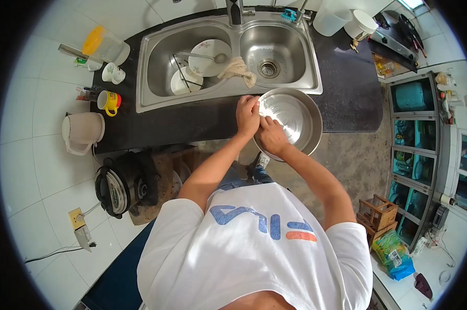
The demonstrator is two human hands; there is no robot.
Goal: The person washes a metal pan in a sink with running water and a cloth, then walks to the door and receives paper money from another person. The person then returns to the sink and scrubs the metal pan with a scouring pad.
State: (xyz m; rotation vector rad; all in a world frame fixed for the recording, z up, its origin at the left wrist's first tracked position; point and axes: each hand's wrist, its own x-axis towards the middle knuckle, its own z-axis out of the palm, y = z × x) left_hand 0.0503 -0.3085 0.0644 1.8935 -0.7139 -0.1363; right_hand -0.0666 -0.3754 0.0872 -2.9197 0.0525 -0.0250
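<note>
A round, shallow stainless steel basin [298, 116] is held at the counter's front edge, just below the sink, its shiny inside facing up. My left hand [248, 117] is closed round its left rim. My right hand [273, 135] reaches over the near rim, and its curled fingers press against the inside wall beside my left hand. Whether a small thing lies under those fingertips is hidden. A crumpled beige cloth [237, 71] hangs over the sink's divider, just beyond my hands.
In the left bowl of the sink [145, 98] sit a plate [205, 49], a white bowl [179, 82], a ladle [219, 58] and dark chopsticks. A yellow mug [109, 102] stands on the counter's left. A black cooker [121, 183] is below; a wooden stool [379, 211] is at right.
</note>
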